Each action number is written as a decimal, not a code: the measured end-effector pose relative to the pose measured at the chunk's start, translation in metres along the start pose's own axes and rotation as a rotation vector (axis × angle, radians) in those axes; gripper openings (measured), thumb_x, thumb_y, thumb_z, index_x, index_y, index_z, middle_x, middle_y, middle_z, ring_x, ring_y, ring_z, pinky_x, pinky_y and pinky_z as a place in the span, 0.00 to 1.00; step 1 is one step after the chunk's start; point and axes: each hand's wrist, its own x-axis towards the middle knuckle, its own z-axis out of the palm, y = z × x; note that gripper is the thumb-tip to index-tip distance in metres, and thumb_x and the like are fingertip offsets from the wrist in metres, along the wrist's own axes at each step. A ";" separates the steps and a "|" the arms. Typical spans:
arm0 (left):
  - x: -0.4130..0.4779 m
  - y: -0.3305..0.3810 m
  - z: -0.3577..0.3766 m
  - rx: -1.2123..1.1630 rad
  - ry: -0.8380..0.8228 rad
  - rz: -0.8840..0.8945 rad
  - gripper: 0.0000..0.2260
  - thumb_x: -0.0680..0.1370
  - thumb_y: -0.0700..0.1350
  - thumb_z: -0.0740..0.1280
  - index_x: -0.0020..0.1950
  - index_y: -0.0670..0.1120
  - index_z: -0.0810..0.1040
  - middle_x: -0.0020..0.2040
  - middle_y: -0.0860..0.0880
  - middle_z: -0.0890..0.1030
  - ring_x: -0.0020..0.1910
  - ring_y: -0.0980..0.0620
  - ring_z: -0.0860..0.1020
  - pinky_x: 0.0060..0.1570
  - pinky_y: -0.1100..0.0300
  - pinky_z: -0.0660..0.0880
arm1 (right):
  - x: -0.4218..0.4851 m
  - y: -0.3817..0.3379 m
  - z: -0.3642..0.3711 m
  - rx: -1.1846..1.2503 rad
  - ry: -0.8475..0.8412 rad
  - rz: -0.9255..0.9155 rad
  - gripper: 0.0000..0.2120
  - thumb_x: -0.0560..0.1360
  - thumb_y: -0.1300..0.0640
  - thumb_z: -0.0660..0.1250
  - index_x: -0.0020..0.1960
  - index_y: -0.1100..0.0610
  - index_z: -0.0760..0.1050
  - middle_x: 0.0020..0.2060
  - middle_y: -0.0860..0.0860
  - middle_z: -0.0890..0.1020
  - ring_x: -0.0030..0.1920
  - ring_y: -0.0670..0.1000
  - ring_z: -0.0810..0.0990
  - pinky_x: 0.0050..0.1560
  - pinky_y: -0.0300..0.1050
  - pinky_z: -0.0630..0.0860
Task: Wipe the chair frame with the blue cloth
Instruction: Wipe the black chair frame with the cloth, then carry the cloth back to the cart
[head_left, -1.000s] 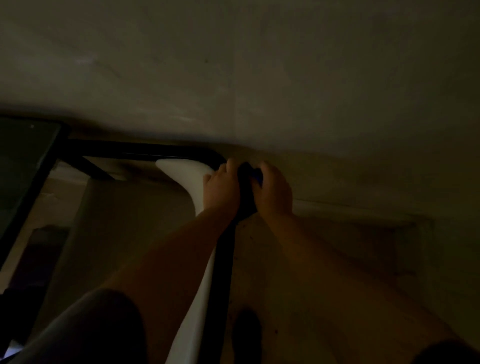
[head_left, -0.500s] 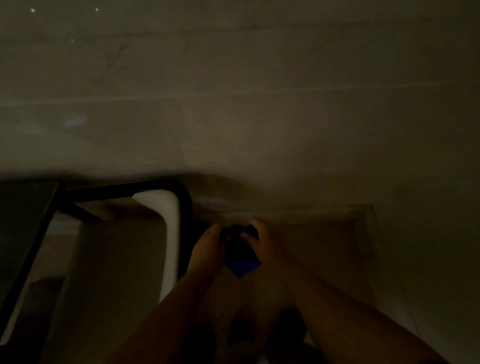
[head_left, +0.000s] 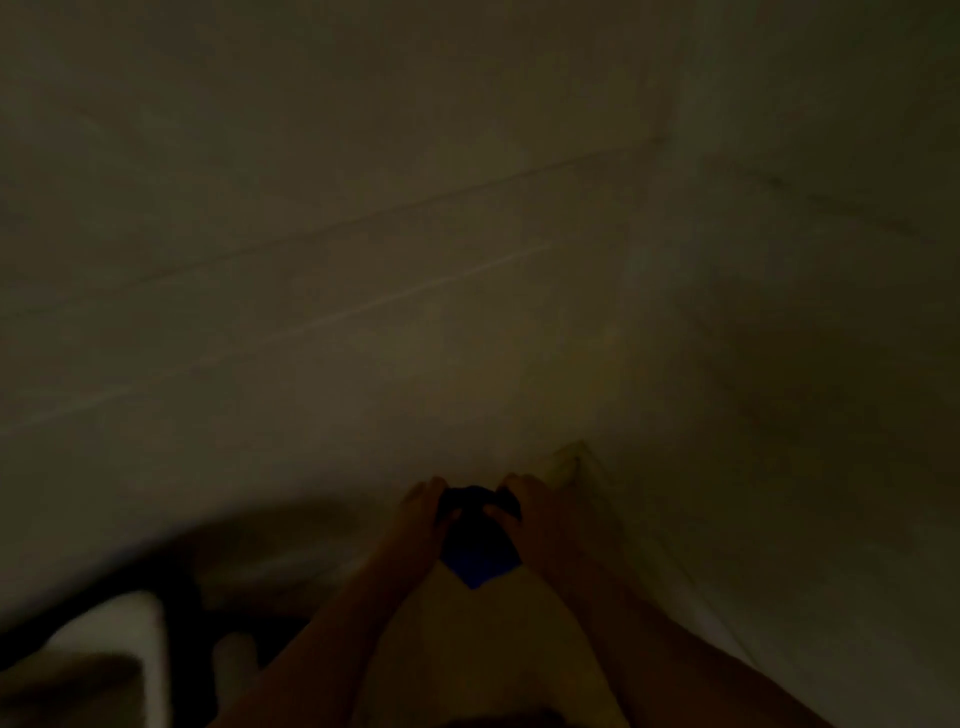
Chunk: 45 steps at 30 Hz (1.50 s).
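Observation:
The scene is very dark and blurred. The blue cloth (head_left: 480, 545) hangs between my two hands at the lower middle, one corner pointing down. My left hand (head_left: 418, 525) grips its left side and my right hand (head_left: 535, 519) grips its right side. The chair frame (head_left: 179, 597), a black tube, curves through the bottom left corner, with the white chair part (head_left: 122, 623) just inside it. Both hands and the cloth are off the frame, to its right.
A pale wall (head_left: 467, 208) fills the upper view. A light skirting edge (head_left: 576, 462) runs down to the right from just beyond my right hand. The floor (head_left: 483, 639) shows faintly between my forearms.
Both hands came off the black frame with the cloth and now hold it in the air. The view has swung up and right, pushing the chair into the bottom left corner.

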 end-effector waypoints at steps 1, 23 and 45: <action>0.016 0.027 0.017 -0.009 -0.091 0.050 0.20 0.83 0.44 0.58 0.74 0.39 0.61 0.73 0.38 0.65 0.69 0.41 0.67 0.65 0.58 0.65 | -0.012 0.021 -0.024 -0.005 0.084 0.082 0.14 0.80 0.52 0.63 0.58 0.62 0.74 0.55 0.62 0.77 0.53 0.62 0.77 0.56 0.56 0.74; -0.029 0.220 0.236 0.469 -0.971 1.192 0.13 0.81 0.49 0.59 0.59 0.42 0.72 0.61 0.42 0.73 0.56 0.45 0.74 0.50 0.58 0.68 | -0.295 0.096 -0.067 -0.186 0.595 1.122 0.10 0.80 0.51 0.61 0.55 0.58 0.71 0.49 0.55 0.73 0.47 0.54 0.75 0.43 0.47 0.69; -0.364 0.292 0.319 0.746 -1.002 1.877 0.11 0.80 0.49 0.60 0.56 0.43 0.73 0.58 0.43 0.74 0.53 0.45 0.75 0.50 0.53 0.72 | -0.618 0.042 0.036 -0.066 1.010 1.513 0.12 0.75 0.54 0.64 0.56 0.55 0.69 0.56 0.55 0.70 0.47 0.56 0.73 0.45 0.47 0.70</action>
